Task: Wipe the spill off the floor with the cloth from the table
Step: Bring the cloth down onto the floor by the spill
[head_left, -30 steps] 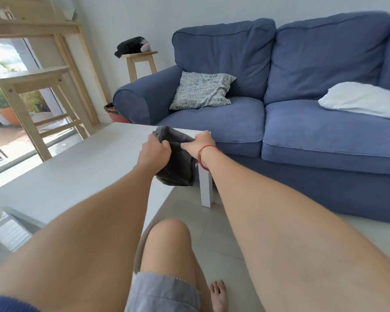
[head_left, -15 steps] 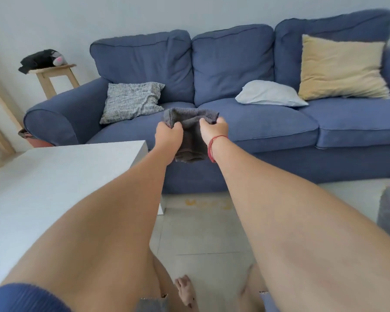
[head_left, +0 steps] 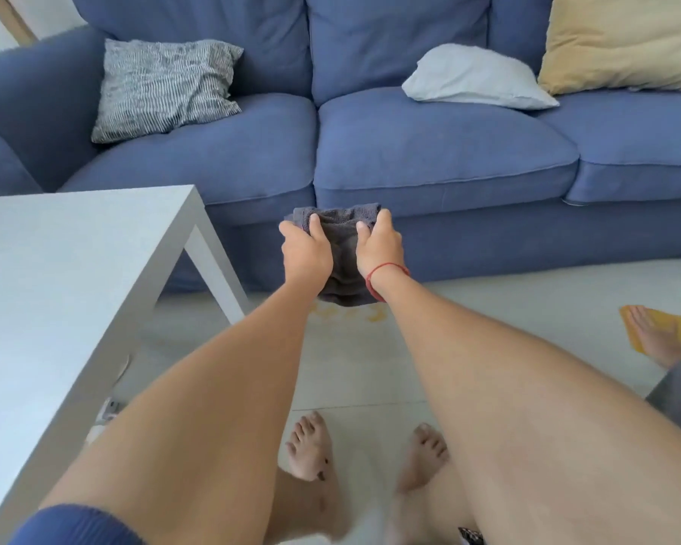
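A blue sofa [head_left: 409, 151] stands beyond the fingers, a white table [head_left: 56, 289] to their left. The left hand [head_left: 305, 253] and right hand [head_left: 380, 251] pinch the dark cloth [head_left: 339, 245] between them, off the table, just above the yellow spill [head_left: 374, 315] on the floor [head_left: 488, 308].

Open floor [head_left: 488, 308] lies ahead and below the outstretched arms, between the table [head_left: 56, 289] on the left and another person's foot on an orange slipper [head_left: 657, 332] at the right. The sofa [head_left: 429, 159] closes the far side. The table's corner leg [head_left: 217, 273] stands just left of the yellow spill [head_left: 374, 314], and bare feet [head_left: 309, 446] occupy the near tiles.
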A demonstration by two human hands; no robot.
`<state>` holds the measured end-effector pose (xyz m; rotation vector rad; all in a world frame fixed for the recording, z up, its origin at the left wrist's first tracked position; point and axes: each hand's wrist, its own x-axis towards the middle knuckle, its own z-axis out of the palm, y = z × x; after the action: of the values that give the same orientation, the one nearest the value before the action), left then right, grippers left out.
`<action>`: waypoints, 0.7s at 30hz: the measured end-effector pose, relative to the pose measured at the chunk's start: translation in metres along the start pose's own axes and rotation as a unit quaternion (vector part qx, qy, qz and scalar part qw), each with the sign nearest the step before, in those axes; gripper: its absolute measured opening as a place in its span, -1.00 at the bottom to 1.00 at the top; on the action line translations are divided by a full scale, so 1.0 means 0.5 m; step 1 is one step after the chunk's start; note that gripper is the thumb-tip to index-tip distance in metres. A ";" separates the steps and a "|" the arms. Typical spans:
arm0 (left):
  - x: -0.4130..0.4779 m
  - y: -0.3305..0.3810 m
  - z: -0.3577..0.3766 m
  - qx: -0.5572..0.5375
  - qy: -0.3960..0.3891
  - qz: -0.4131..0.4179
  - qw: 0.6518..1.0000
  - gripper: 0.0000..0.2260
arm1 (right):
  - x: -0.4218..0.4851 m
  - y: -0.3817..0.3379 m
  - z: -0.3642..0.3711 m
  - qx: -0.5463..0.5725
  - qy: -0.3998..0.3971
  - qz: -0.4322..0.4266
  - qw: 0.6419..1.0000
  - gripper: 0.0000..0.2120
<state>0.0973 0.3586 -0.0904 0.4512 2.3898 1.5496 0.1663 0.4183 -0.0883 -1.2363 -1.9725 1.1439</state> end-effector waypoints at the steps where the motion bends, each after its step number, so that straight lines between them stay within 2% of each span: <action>1: 0.013 -0.024 0.015 0.006 -0.003 -0.014 1.000 -0.63 | 0.013 0.019 0.018 -0.004 -0.005 0.011 1.000 -0.73; 14: 0.137 -0.345 0.210 0.115 -0.108 -0.142 0.977 -0.59 | 0.137 0.329 0.227 -0.099 -0.078 0.186 0.974 -0.68; 18: 0.152 -0.441 0.261 0.178 -0.158 -0.268 0.934 -0.44 | 0.148 0.416 0.264 -0.170 -0.141 0.260 0.940 -0.54; 21: 0.170 -0.494 0.276 0.225 -0.165 -0.287 0.916 -0.43 | 0.150 0.475 0.288 -0.230 -0.177 0.244 0.925 -0.51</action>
<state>0.0418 0.4123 -0.3756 0.0600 2.2989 0.6173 0.1256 0.4838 -0.3653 -1.9662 -2.3704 1.2383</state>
